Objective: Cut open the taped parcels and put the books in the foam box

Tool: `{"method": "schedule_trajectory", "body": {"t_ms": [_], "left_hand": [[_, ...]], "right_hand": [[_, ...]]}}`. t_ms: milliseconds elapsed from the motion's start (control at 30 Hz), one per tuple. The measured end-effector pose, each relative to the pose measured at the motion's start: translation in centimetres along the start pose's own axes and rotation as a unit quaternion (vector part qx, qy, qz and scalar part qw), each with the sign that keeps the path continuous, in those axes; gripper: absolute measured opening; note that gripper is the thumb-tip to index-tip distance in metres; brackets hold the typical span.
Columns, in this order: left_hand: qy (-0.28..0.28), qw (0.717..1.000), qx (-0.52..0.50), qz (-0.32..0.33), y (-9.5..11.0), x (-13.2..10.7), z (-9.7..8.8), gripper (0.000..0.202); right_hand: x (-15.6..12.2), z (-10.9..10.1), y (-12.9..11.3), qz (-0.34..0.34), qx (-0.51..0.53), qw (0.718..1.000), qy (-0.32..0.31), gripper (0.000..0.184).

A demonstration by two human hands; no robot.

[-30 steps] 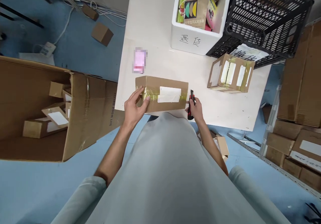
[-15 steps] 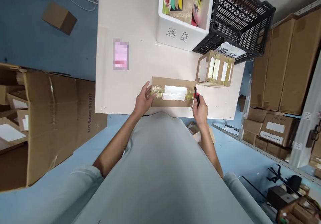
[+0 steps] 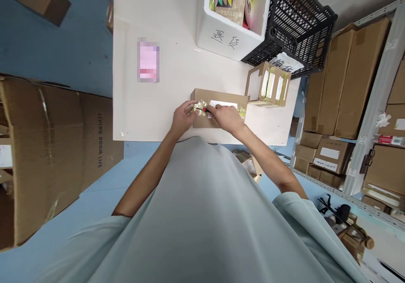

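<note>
A long cardboard box (image 3: 204, 121) lies near the table's front edge, with clear shiny tape and a white label (image 3: 225, 104) on top. My left hand (image 3: 183, 117) grips its left end, the fingers bent at the taped edge. In my right hand (image 3: 226, 117) is a box cutter (image 3: 205, 110), its red and black body partly hidden by the fingers. The blade points left, at the tape close to my left fingertips; whether it has cut in cannot be made out. My right hand covers part of the label.
A second taped carton (image 3: 268, 84) stands right of the box. Behind are a white foam bin (image 3: 229, 42) with books and a black plastic crate (image 3: 303, 25). A blurred pink item (image 3: 148, 61) lies on the table (image 3: 171, 80). Left stands a large carton (image 3: 63, 148); shelves (image 3: 357, 148) hold boxes at right.
My right hand has moved with the box cutter from the box's right end to its left end. My left hand stays at the left end. The camera view has shifted slightly.
</note>
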State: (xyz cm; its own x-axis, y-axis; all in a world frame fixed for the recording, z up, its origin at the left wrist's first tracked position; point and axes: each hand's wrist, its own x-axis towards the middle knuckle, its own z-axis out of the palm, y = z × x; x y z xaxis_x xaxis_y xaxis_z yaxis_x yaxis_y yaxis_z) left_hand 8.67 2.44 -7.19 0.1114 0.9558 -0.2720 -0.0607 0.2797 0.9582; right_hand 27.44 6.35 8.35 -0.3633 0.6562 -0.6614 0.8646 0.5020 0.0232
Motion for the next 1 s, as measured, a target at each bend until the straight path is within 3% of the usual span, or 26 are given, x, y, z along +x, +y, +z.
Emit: {"method": "schedule_trajectory", "body": {"t_ms": [400, 667, 867, 1000], "left_hand": [[0.011, 1.0, -0.006, -0.003, 0.1, -0.1, 0.4, 0.055], [0.013, 1.0, -0.003, -0.019, -0.2, -0.1, 0.0, 0.059], [0.025, 0.999, 0.007, -0.043, 0.0, -0.1, -0.2, 0.061], [0.048, 0.997, 0.022, -0.048, -0.1, -0.2, -0.1, 0.065]], "right_hand": [[1.0, -1.1, 0.3, -0.021, -0.032, 0.999, -0.012, 0.05], [1.8, -1.2, 0.9, -0.077, -0.014, 0.997, -0.002, 0.049], [2.5, -0.7, 1.5, -0.09, -0.003, 0.996, -0.008, 0.048], [1.5, 0.2, 3.3, -0.089, -0.011, 0.996, -0.009, 0.048]]}}
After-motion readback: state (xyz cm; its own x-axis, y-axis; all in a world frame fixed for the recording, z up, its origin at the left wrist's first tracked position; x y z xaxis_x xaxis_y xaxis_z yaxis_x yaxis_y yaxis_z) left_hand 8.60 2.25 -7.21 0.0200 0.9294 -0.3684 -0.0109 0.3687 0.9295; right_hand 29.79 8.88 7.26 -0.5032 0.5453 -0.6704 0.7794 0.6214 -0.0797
